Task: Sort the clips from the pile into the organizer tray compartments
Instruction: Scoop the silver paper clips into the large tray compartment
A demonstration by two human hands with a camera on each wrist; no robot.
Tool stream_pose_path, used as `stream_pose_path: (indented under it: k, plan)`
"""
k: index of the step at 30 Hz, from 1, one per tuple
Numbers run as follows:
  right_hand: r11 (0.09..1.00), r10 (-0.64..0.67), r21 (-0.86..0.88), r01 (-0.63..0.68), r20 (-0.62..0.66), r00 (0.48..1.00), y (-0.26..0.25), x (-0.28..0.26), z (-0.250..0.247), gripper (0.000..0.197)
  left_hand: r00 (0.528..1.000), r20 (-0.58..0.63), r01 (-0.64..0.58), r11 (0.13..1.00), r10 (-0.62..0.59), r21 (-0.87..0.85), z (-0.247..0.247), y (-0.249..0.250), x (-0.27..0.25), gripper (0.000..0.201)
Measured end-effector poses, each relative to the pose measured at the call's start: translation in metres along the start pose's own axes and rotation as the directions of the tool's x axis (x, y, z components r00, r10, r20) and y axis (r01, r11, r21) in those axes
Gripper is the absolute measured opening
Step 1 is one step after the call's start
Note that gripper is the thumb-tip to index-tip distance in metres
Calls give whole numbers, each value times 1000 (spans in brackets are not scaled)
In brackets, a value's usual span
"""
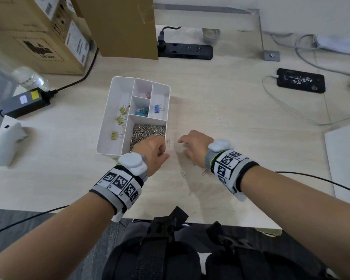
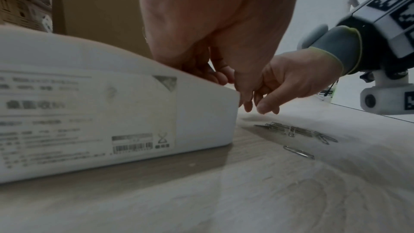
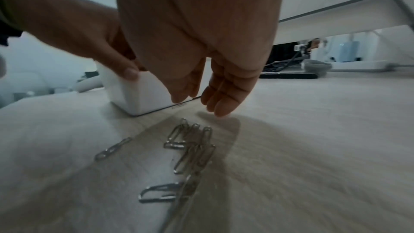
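Note:
The white organizer tray holds yellow binder clips, red, teal and blue ones, and a mass of silver paper clips in its near right compartment. My left hand is at that near right corner, thumb on the outer wall and fingers curled over the rim. My right hand hovers just right of the tray, fingers relaxed, holding nothing. Loose paper clips lie on the table beneath it. One single clip lies beside the tray wall.
Cardboard boxes and a black power strip stand behind the tray. A phone on a cable lies far right. A black power adapter, a water bottle and a white device are at the left.

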State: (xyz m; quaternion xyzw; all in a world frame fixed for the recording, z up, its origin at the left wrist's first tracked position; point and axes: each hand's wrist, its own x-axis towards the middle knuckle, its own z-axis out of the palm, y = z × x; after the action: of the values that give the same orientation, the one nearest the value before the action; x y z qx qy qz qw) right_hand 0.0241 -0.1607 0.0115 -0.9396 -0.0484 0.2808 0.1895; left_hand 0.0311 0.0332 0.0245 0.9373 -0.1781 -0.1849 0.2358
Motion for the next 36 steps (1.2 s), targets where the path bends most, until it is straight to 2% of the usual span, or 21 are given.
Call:
stream_pose_path:
  k: [4,7,10,13,16,19,22,24,27,30,32,36]
  plan:
    - [991,-92,-91,96,45,995,-13,12,9,46,998,-47,36,999,-37,-24,2,-1,-3,26]
    - [974,-121,-188,129,53,991,-19,15,10,55,995,-98,14,1000,-15,-14,6,-1,-7,26]
    - [940,-125,-310,139,63,990,-17,11,13,60,982,-180,-46,997,55,54,8,-1,-11,27]
    - [926,-171,-333,176,45,984,-3,0,18,51,958,-232,-151,985,166,81,8,4,-13,22]
    - [907,-228,-350,233,58,972,18,-14,21,40,947,-167,-267,962,273,59,15,13,-17,19]
    - [940,-220,-263,218,23,975,35,-33,18,35,959,20,-285,958,284,25,29,22,-19,33]
    - [989,-113,-99,106,-72,991,54,-49,15,45,967,208,-168,982,149,80,39,31,-21,56]
    - [999,-29,-35,27,-59,998,66,-56,18,56,961,267,-120,981,76,150,42,37,-20,68]
    - [1000,7,-24,-6,23,1000,73,-60,25,66,959,282,-90,978,34,188,44,43,-12,80]
    - [1000,15,20,-14,-20,1000,70,-57,34,63,955,297,-39,982,-19,187,48,45,0,85]
    - [996,35,85,-29,-72,997,66,-50,39,57,960,280,-16,987,-30,161,50,45,5,79]
    - [968,82,248,-37,-172,982,59,-41,45,43,976,216,22,998,-35,62,60,42,10,55]
